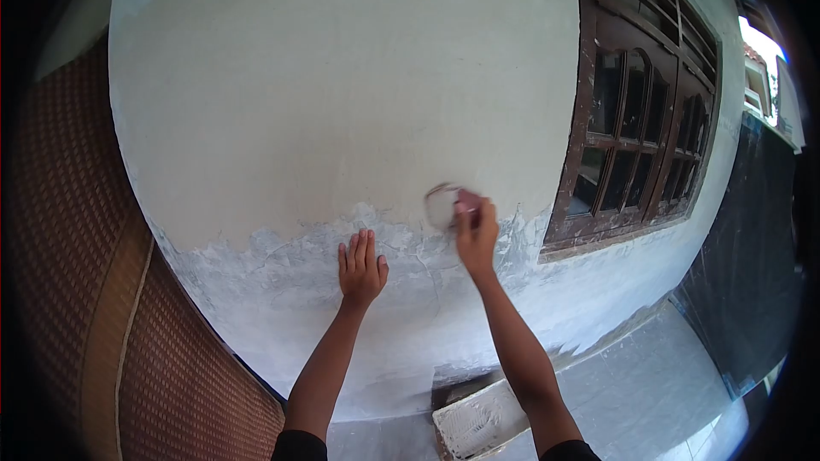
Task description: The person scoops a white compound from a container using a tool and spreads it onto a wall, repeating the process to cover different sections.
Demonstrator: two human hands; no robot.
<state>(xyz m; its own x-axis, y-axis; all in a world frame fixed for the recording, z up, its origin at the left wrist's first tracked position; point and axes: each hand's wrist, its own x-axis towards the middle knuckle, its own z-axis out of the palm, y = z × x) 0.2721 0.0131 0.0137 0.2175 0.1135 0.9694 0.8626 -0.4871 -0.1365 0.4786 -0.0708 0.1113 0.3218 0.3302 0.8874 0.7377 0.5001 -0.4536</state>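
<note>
My left hand (pixel 362 268) lies flat against the wall (pixel 342 102), fingers stretched upward, on the rough whitish-grey band below the smoother beige paint. To its right, my right hand (pixel 477 235) is closed on a reddish-brown, curled sheet that looks like sandpaper (pixel 467 199). The sheet is at the wall, near the ragged upper border of the grey band. Motion blurs it, and its pale curled part extends left of my fingers. Part of it is hidden behind my fingers.
A brown wooden window (pixel 636 132) with glass panes is set in the wall at right. A woven brown panel (pixel 179 341) stands at left. Below, a white-smeared tray (pixel 483 418) rests on the grey floor (pixel 641 384). A dark sheet (pixel 739 256) hangs at far right.
</note>
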